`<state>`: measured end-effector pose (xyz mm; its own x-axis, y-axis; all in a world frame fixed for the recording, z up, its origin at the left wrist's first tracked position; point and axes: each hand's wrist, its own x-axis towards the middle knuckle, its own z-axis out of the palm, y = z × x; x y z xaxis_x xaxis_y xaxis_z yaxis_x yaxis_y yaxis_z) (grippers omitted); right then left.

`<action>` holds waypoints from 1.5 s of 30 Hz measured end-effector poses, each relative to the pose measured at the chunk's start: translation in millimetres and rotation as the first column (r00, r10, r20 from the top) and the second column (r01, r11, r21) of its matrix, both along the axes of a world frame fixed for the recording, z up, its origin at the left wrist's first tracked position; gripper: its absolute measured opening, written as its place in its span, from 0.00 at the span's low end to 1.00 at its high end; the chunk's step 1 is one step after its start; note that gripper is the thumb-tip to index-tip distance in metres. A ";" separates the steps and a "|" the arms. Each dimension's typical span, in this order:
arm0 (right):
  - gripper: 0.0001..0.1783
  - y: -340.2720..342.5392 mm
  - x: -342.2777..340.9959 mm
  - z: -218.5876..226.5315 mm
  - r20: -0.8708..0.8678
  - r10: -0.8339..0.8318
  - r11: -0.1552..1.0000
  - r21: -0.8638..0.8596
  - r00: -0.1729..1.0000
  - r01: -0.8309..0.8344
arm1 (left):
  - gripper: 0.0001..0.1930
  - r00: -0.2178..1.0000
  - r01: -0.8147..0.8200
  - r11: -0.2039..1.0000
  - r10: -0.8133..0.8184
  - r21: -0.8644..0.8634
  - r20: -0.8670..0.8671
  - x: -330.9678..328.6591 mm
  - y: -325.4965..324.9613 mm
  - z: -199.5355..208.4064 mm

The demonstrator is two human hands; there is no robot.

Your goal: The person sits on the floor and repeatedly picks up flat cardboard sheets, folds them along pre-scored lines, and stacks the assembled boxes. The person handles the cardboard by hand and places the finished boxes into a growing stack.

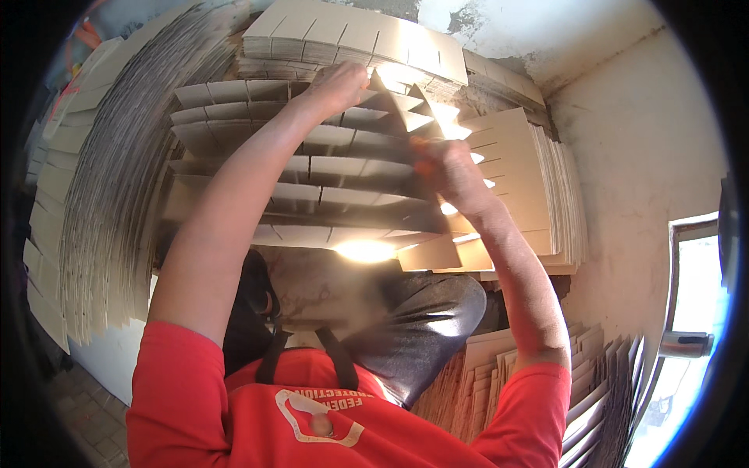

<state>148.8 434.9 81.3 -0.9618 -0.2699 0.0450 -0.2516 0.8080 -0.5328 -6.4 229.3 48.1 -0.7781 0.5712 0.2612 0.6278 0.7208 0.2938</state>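
Observation:
In front of me several long slotted cardboard strips [353, 169] stand on edge in rows, running left to right. A cardboard cross strip [395, 111] lies across them near their right end, set into or against their slots; I cannot tell how deep. My left hand [343, 84] is closed at the far end of this cross strip. Nearer to me, my right hand [452, 165] is closed on the same strip, slightly blurred, its fingertips partly hidden. Another cross strip shows just to the right, and bright sunlight washes out that side.
Flat slotted cardboard sheets are stacked behind the rows [335, 35]. A tall cardboard stack [129, 164] curves along the left, and another stack [511, 179] stands at the right by the wall [624, 140]. More cardboard pieces [484, 374] lean at lower right. My legs are close below the rows.

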 end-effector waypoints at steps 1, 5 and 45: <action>0.11 5.8 -1.5 -4.7 -0.039 0.095 0.967 0.240 0.995 -0.083 | 0.10 1.000 -0.012 0.996 0.014 0.083 -0.019 0.0 -0.4 -3.4; 0.11 -1.7 -9.9 21.7 0.144 0.132 0.946 0.276 0.981 -0.168 | 0.15 0.996 -0.050 0.960 0.069 0.275 -0.061 13.6 -5.9 2.0; 0.40 23.1 129.8 147.6 -0.049 -0.269 0.798 -0.571 0.962 0.194 | 0.20 0.981 0.172 0.924 -0.128 0.342 -0.148 243.6 -86.7 -5.6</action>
